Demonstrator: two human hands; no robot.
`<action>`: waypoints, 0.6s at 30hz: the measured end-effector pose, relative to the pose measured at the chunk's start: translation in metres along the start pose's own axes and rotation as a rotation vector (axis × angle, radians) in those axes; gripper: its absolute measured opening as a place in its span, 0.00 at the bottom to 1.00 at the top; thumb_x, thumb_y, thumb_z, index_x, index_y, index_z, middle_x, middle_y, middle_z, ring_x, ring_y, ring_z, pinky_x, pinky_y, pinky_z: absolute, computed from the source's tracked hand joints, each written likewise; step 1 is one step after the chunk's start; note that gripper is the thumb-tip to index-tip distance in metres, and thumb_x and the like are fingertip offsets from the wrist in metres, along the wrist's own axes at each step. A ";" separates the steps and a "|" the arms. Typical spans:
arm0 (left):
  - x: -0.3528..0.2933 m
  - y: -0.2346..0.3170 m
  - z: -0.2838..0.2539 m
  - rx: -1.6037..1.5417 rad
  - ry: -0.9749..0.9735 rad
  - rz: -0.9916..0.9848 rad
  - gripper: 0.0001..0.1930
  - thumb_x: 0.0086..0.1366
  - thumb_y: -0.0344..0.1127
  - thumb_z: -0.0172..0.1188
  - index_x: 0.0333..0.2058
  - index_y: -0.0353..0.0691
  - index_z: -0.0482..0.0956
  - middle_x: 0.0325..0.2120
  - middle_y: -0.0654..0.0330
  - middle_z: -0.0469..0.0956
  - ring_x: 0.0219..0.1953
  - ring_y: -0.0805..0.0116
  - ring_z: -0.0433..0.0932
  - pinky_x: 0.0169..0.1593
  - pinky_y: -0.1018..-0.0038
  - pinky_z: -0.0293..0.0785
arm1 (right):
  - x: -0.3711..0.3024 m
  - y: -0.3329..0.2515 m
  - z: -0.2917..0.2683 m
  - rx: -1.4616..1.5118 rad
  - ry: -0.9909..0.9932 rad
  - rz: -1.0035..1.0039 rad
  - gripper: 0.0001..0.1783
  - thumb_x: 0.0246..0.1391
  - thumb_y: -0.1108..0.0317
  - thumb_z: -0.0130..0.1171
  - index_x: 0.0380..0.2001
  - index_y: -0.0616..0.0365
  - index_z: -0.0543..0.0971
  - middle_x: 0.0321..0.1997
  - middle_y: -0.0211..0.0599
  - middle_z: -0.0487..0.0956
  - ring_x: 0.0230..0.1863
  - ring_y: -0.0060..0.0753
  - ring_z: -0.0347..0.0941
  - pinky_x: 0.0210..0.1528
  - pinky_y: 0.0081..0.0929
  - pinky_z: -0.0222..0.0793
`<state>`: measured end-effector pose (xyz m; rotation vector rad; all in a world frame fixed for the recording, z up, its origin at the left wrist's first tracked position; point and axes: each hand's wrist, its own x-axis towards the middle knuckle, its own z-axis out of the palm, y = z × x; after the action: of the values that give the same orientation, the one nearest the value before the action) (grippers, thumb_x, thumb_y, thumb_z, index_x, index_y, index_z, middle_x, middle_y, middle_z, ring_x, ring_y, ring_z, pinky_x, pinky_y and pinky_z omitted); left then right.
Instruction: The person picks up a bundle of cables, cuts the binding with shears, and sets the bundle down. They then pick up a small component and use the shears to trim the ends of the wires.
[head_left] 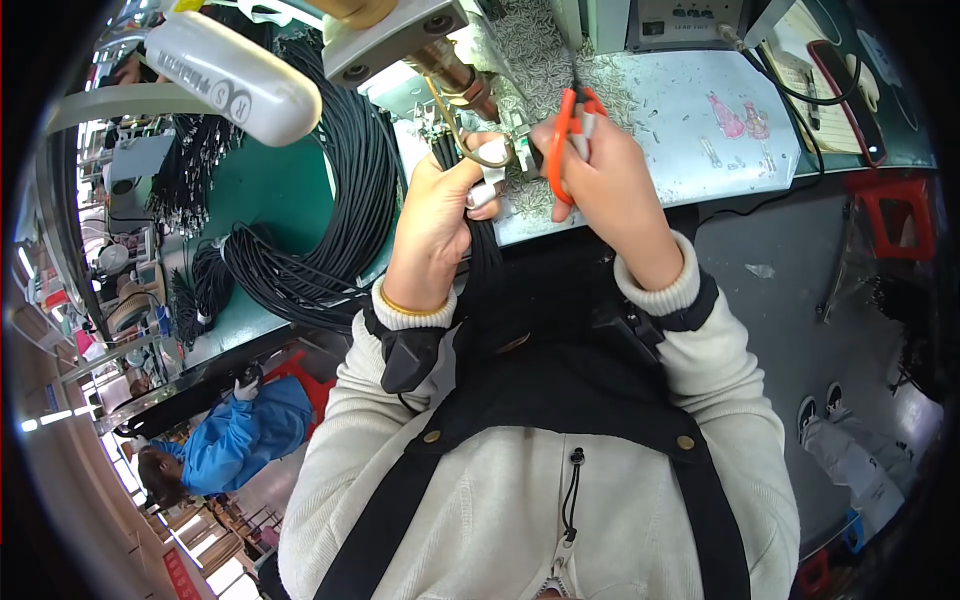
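My left hand point(432, 215) grips a bundle of black cables point(485, 250) upright near the bench edge, with a white band around my fingertip. My right hand point(605, 180) is closed on orange-handled scissors point(562, 140), whose tip points at the cable ends between both hands. A bent brass wire loop point(480, 150) hangs from the brass fitting point(455, 80) just above my left hand. The cable bundle runs down over my lap.
A large coil of black cables point(340, 200) lies on the green bench at the left. Several small metal parts point(540, 50) are scattered at the back. A pale mat point(700, 120) is at the right, a red stool point(900, 215) further right. Another person in blue point(235, 435) sits at lower left.
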<state>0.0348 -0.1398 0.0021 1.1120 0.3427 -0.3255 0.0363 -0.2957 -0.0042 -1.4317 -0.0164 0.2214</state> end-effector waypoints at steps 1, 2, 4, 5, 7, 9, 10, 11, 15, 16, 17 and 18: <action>0.001 0.001 0.000 0.002 0.002 -0.003 0.06 0.53 0.28 0.57 0.30 0.36 0.72 0.18 0.67 0.69 0.14 0.83 0.62 0.14 0.86 0.53 | 0.003 0.000 0.001 0.003 0.000 0.003 0.12 0.51 0.64 0.51 0.25 0.63 0.67 0.14 0.26 0.65 0.09 0.16 0.59 0.10 0.15 0.55; 0.002 0.002 -0.001 0.023 -0.017 -0.009 0.06 0.53 0.28 0.57 0.30 0.36 0.72 0.18 0.66 0.69 0.15 0.83 0.62 0.14 0.86 0.54 | 0.006 -0.002 0.001 -0.018 0.000 0.034 0.12 0.51 0.64 0.51 0.25 0.63 0.67 0.13 0.26 0.64 0.08 0.16 0.59 0.10 0.14 0.55; 0.004 0.004 -0.003 0.065 -0.049 -0.016 0.05 0.53 0.28 0.57 0.30 0.36 0.72 0.18 0.66 0.69 0.15 0.83 0.63 0.14 0.86 0.54 | 0.011 -0.003 0.002 -0.058 -0.009 0.094 0.11 0.52 0.64 0.50 0.26 0.63 0.66 0.13 0.26 0.63 0.08 0.15 0.58 0.10 0.14 0.55; 0.004 0.005 -0.003 0.066 -0.046 -0.017 0.05 0.53 0.28 0.57 0.30 0.36 0.72 0.18 0.66 0.69 0.15 0.83 0.63 0.14 0.86 0.54 | 0.012 -0.003 0.003 -0.056 -0.011 0.095 0.11 0.52 0.64 0.50 0.26 0.63 0.66 0.13 0.26 0.63 0.08 0.15 0.58 0.10 0.14 0.55; 0.003 0.007 -0.001 0.093 -0.012 -0.021 0.06 0.54 0.29 0.56 0.31 0.35 0.70 0.18 0.66 0.67 0.13 0.82 0.60 0.13 0.86 0.52 | 0.012 -0.002 0.005 -0.023 -0.008 0.099 0.11 0.51 0.64 0.50 0.26 0.62 0.66 0.13 0.26 0.63 0.08 0.15 0.57 0.11 0.14 0.54; 0.003 0.007 0.000 0.107 0.003 -0.024 0.06 0.55 0.29 0.55 0.31 0.35 0.70 0.17 0.66 0.66 0.13 0.82 0.59 0.13 0.86 0.51 | 0.011 -0.002 0.006 -0.007 -0.005 0.102 0.11 0.51 0.64 0.50 0.26 0.62 0.66 0.13 0.26 0.63 0.08 0.15 0.57 0.11 0.14 0.54; 0.003 0.007 -0.001 0.085 0.008 -0.014 0.07 0.53 0.27 0.56 0.31 0.35 0.69 0.19 0.65 0.68 0.13 0.82 0.60 0.13 0.86 0.52 | 0.011 -0.001 0.006 -0.005 0.000 0.098 0.11 0.51 0.65 0.51 0.26 0.62 0.66 0.13 0.26 0.63 0.08 0.15 0.57 0.11 0.14 0.54; 0.003 0.006 -0.002 0.063 0.013 -0.003 0.08 0.52 0.26 0.57 0.32 0.36 0.69 0.20 0.64 0.69 0.14 0.82 0.62 0.13 0.86 0.53 | 0.011 0.000 0.007 -0.003 0.005 0.095 0.11 0.51 0.65 0.51 0.26 0.62 0.66 0.13 0.26 0.63 0.08 0.14 0.57 0.11 0.14 0.54; 0.002 0.004 -0.004 0.061 0.046 0.006 0.10 0.50 0.24 0.58 0.32 0.37 0.67 0.23 0.62 0.70 0.15 0.82 0.64 0.13 0.86 0.54 | 0.010 0.003 0.006 0.042 0.000 0.063 0.10 0.51 0.65 0.51 0.27 0.62 0.67 0.12 0.26 0.64 0.08 0.14 0.57 0.11 0.14 0.54; 0.002 0.004 -0.004 0.071 0.060 0.005 0.11 0.50 0.23 0.58 0.32 0.37 0.67 0.23 0.62 0.70 0.16 0.82 0.64 0.13 0.86 0.54 | 0.010 0.003 0.006 0.063 -0.005 0.049 0.10 0.51 0.66 0.51 0.28 0.62 0.67 0.12 0.26 0.64 0.08 0.14 0.57 0.11 0.14 0.54; 0.001 0.005 -0.003 0.070 0.061 0.005 0.11 0.50 0.23 0.58 0.32 0.37 0.67 0.23 0.62 0.70 0.16 0.82 0.64 0.13 0.86 0.54 | 0.011 0.003 0.006 0.063 -0.006 0.050 0.10 0.51 0.66 0.51 0.28 0.62 0.67 0.12 0.26 0.64 0.08 0.14 0.57 0.11 0.14 0.54; -0.001 0.006 -0.001 0.081 0.062 0.012 0.11 0.50 0.23 0.58 0.32 0.38 0.67 0.23 0.62 0.70 0.15 0.82 0.64 0.13 0.86 0.54 | 0.011 0.004 0.006 0.060 -0.009 0.062 0.09 0.51 0.66 0.50 0.28 0.62 0.68 0.12 0.26 0.64 0.08 0.14 0.57 0.11 0.13 0.54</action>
<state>0.0363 -0.1368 0.0067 1.2054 0.3807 -0.2970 0.0457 -0.2876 -0.0085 -1.3728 0.0270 0.2777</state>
